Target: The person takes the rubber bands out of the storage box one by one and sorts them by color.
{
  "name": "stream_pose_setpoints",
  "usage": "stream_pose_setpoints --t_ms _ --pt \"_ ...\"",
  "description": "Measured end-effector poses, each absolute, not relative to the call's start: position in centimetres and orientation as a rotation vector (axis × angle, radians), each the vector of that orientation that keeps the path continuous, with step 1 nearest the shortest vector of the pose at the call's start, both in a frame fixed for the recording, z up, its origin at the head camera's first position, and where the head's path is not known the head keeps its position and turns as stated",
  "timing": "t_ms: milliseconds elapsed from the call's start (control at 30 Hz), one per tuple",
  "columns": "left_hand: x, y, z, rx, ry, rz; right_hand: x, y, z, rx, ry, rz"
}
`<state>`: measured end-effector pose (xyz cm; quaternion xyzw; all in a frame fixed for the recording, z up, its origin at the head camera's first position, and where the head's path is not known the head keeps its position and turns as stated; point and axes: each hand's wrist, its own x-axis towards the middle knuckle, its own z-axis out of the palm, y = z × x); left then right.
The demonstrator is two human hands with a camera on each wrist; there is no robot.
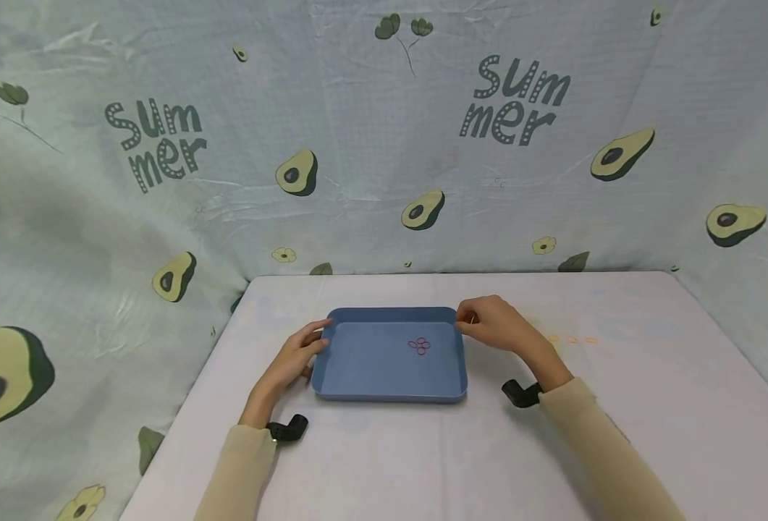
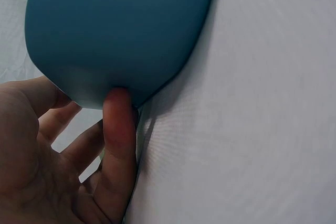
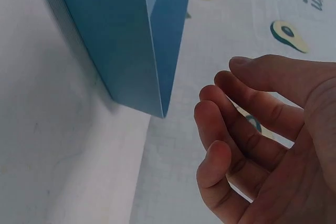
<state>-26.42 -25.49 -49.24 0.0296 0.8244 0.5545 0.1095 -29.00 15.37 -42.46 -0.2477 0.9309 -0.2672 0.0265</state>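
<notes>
A shallow blue tray [image 1: 384, 391] lies on the table. Several thin red loops [image 1: 419, 346] sit close together inside it, right of the middle. My left hand [image 1: 295, 354] holds the tray's left edge; in the left wrist view the thumb [image 2: 118, 124] presses against its outer wall, with other fingers partly hidden behind. At the tray's far right corner is my right hand [image 1: 491, 322], which overlaps the rim in the head view. In the right wrist view its fingers [image 3: 210, 119] are loosely curled beside the tray's corner, with thumb and index tips close together and nothing visible between them.
Small yellow loops [image 1: 572, 339] lie on the pale tablecloth to the right of the tray, beyond my right forearm. A cloth backdrop [image 1: 357, 246] printed with avocados and lettering hangs behind the table's far edge and along its left side.
</notes>
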Motion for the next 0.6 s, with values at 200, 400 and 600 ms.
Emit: stream_pose_setpoints --t_ms 200,400,600 --pt "-26.5 -25.5 -49.3 0.086 2.435 1.622 -29.6 13.9 -42.6 -0.803 2.834 -0.789" --pt "-26.4 -25.5 -49.3 0.076 2.435 1.628 -29.9 12.6 -42.3 -0.834 2.796 -0.762" --pt "-26.5 -25.6 -49.3 0.080 2.426 1.630 -30.2 11.2 -42.1 -0.829 2.769 -0.675"
